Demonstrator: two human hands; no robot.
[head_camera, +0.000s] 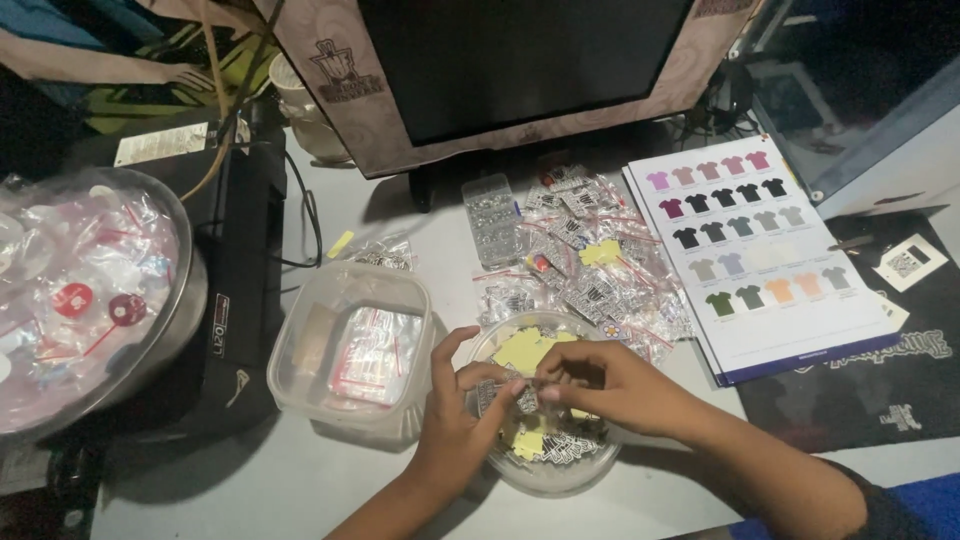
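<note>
Over a round clear bowl (560, 470) on the grey table (300, 480), two bare hands come together. The left hand (455, 420) and the right hand (600, 385) meet at the fingertips, and both pinch one small sticker (508, 393) just above the bowl. The sticker is tiny and the light is dim, so it may be a small bag and not a sticker. Both hands are closed on it, with thumb and fingers pressed together.

Inside the bowl lie more black and white stickers and some yellow paper bits (522, 350).

Just to the left of the bowl sits a square clear tub (345, 290) with little zip bags in it. Behind the bowl is a pile of small zip bags (590, 270), full of stickers. A clear box with little parts (490, 215) stands near the pile. To the right lies a white card with rows of small coloured shirts (760, 250). Far left is a big metal bowl (185, 300) filled with plastic bags. At the back stands a dark screen (520, 60). Another person's hand (185, 75) rests at the top left, well apart from the work.
</note>
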